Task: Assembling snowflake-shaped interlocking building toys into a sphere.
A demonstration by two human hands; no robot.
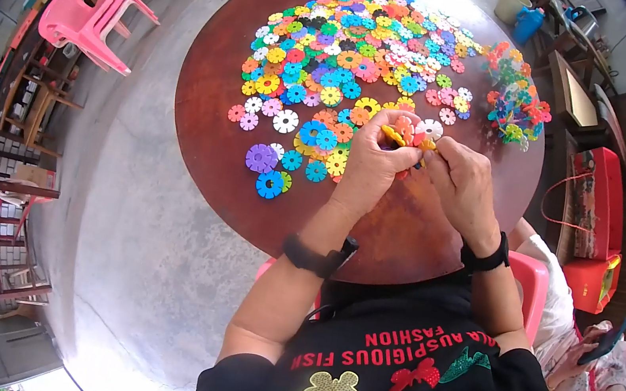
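Over the near part of a round brown table, my two hands meet around a small cluster of interlocking plastic discs in yellow, orange, red and white. My left hand has its fingers and thumb closed on the cluster from the left. At its right side, the fingers of my right hand are pinched against the cluster's lower edge; what exactly they grip is partly hidden. A wide spread of loose, notched, flower-shaped discs in many colours lies beyond and left of my hands. A large purple disc is near its left edge.
Joined discs form a colourful bundle at the table's right. Pink plastic chairs stand on the floor at far left. Beside me on the right, a seated person holds a phone. Red bags are behind that person.
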